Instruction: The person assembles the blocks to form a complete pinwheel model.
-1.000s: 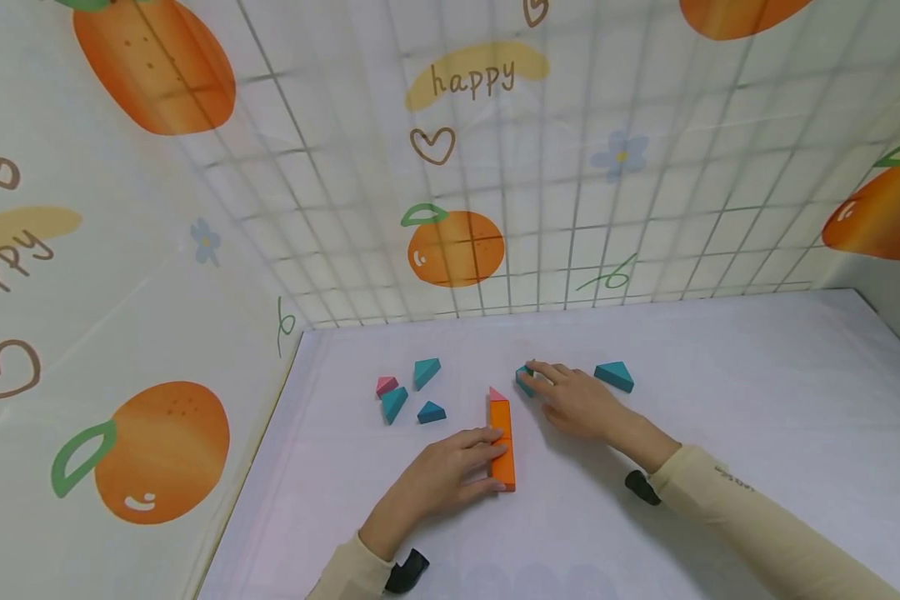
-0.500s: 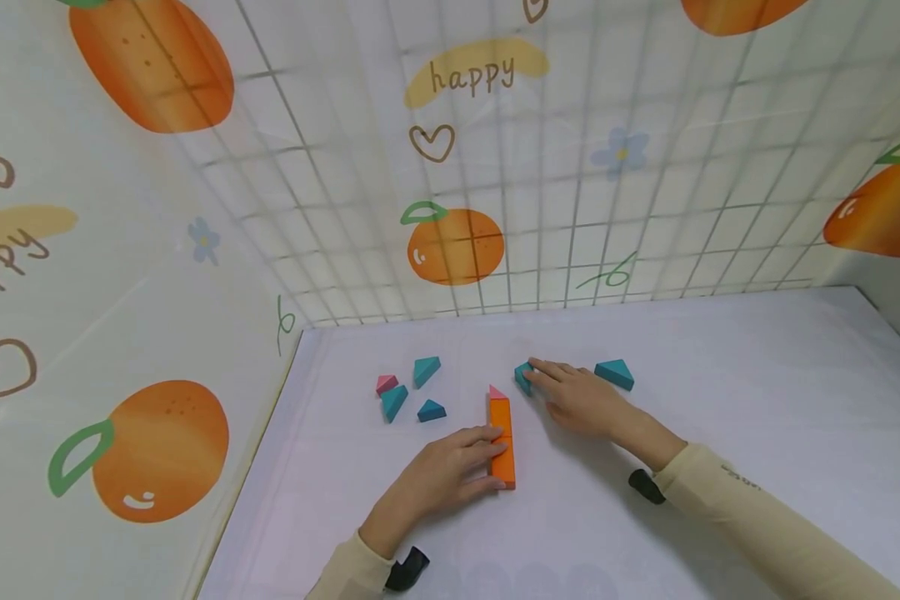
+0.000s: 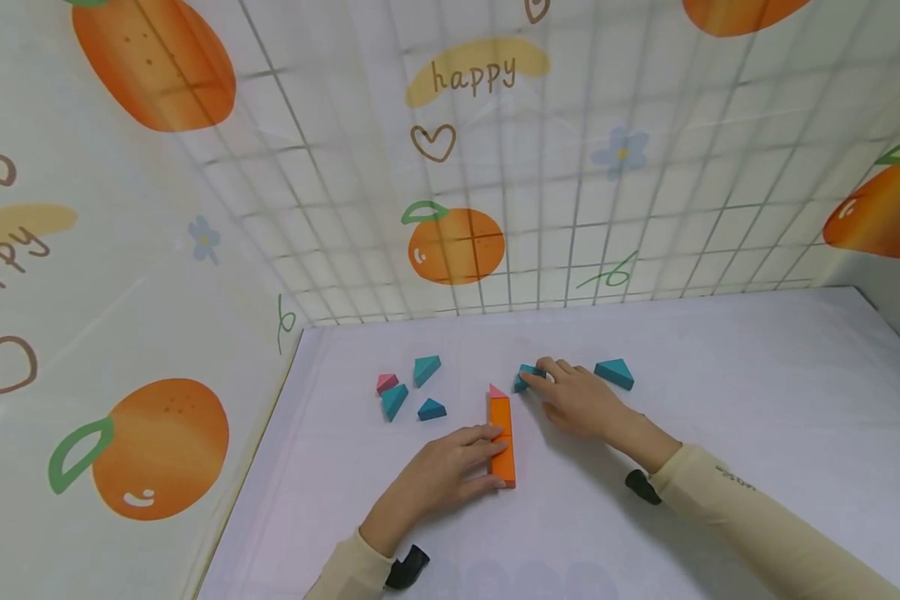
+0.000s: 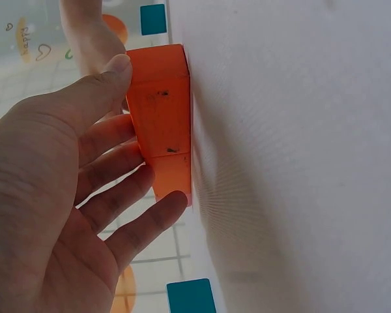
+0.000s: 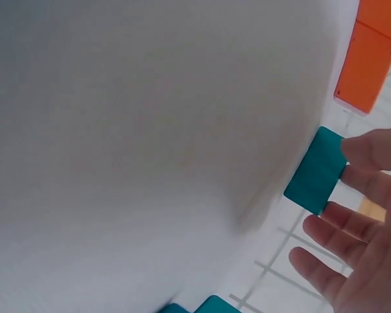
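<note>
Two orange blocks (image 3: 501, 415) lie end to end in a column, with a pink triangular block (image 3: 497, 390) at their far end. My left hand (image 3: 450, 468) rests on the column from the left. Its thumb touches the near end and the fingers lie loosely along the top and side, as the left wrist view also shows. Just right of the pink tip, my right hand (image 3: 581, 404) pinches a teal triangular block (image 5: 316, 171) between thumb and index finger, low at the table. Its other fingers are spread beside the block. Part of that block is hidden by the fingers in the head view.
Left of the column lie two teal triangular blocks (image 3: 426, 371), a darker blue one (image 3: 431, 409) and a pink block (image 3: 387, 383). Another teal triangle (image 3: 614, 374) lies beyond my right hand. A patterned white curtain (image 3: 345, 208) over wire grid closes off the table's back.
The teal block at my right fingers has turned, with its long side now more sideways. My right hand has shifted slightly; the left hand and orange column stay still.
</note>
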A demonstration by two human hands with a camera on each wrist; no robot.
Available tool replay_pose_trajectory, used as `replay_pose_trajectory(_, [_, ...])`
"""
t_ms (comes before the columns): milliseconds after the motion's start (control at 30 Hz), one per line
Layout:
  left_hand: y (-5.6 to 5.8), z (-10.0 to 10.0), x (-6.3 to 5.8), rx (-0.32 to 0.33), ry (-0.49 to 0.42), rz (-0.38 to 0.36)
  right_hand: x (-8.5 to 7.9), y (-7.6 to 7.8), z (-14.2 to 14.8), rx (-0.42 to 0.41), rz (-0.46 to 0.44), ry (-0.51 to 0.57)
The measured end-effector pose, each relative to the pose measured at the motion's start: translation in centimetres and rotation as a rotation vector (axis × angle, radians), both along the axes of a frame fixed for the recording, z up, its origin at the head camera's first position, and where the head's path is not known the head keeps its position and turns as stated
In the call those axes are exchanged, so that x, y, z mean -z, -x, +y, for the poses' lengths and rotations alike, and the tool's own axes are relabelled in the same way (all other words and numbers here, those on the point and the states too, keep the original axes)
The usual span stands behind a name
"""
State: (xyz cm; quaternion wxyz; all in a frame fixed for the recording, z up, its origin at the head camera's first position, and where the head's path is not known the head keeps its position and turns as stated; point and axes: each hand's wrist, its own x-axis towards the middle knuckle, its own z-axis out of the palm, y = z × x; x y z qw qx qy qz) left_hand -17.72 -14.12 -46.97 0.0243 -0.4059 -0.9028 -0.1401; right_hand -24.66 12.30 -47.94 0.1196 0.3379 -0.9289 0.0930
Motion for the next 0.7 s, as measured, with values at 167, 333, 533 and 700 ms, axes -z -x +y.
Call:
replay_pose_trajectory(167, [0.03, 0.03, -0.06, -0.004, 0.008, -0.005, 0.04, 0.02, 0.06, -0.008, -0.014, 0.007])
replay_pose_trajectory(333, [0.0, 0.03, -0.09, 0.0, 0.002, -0.012, 0.13, 0.04, 0.14, -0.023, -0.017, 0.01])
replay_pose_trajectory(533, [0.01, -0.01, -0.01, 0.007, 0.002, -0.002, -0.32, 0.11, 0.13, -0.059, -0.059, 0.041])
replay_pose_trajectory(700, [0.03, 0.02, -0.05, 0.008, -0.006, 0.001, -0.53, 0.31, 0.01, -0.052, -0.036, 0.091])
